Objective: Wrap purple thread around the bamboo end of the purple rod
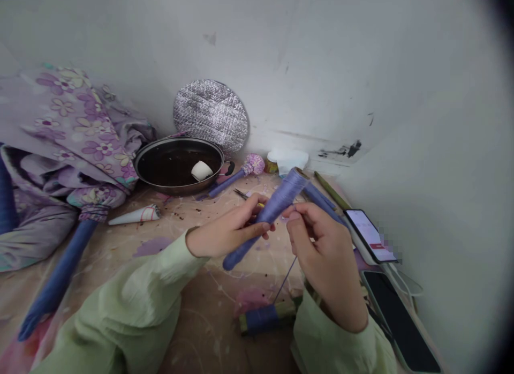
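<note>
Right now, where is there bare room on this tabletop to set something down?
Bare stained tabletop lies between the left sleeve and the blue-wound bobbin; another patch lies between the paper cone and the left hand. It's crowded around the lit phone and black phone.

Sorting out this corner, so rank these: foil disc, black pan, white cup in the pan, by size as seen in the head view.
1. Black pan and quilted foil disc: too alike to rank.
2. White cup: smallest.

Purple thread-wound rod (267,219) gripped in the left hand (227,230), thread (286,279) running from the right hand (326,253) down to a blue bobbin (261,319).
</note>
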Motion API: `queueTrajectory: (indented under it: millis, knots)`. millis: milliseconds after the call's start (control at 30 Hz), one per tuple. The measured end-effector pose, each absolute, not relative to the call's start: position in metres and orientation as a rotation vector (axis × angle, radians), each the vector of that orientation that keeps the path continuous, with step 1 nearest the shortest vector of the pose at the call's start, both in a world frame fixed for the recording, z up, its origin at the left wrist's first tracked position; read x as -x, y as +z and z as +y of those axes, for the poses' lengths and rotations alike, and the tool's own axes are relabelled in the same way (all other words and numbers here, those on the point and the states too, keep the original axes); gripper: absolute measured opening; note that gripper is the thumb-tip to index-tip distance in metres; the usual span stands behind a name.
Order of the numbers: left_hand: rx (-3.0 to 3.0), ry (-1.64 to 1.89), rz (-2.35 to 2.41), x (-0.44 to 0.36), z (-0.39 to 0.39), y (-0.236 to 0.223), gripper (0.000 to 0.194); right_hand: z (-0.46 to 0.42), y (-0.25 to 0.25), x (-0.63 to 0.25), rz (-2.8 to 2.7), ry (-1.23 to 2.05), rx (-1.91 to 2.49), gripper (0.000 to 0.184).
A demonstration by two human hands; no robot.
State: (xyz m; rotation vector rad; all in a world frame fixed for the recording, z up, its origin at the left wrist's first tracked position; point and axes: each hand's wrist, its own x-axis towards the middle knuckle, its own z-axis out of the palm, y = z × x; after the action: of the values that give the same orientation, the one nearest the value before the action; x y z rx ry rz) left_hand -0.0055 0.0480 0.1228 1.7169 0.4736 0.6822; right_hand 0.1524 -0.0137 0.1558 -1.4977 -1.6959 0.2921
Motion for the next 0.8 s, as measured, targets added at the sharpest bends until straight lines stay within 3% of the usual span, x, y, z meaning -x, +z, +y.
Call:
queueTrajectory:
  millis: [800]
  knots:
    - [-1.564,0.688,0.345,-0.0037,0.0435,0.1159,0.021,-0.0216,0.1577,-0.1473,-1.729,0.238,1.456,0.02]
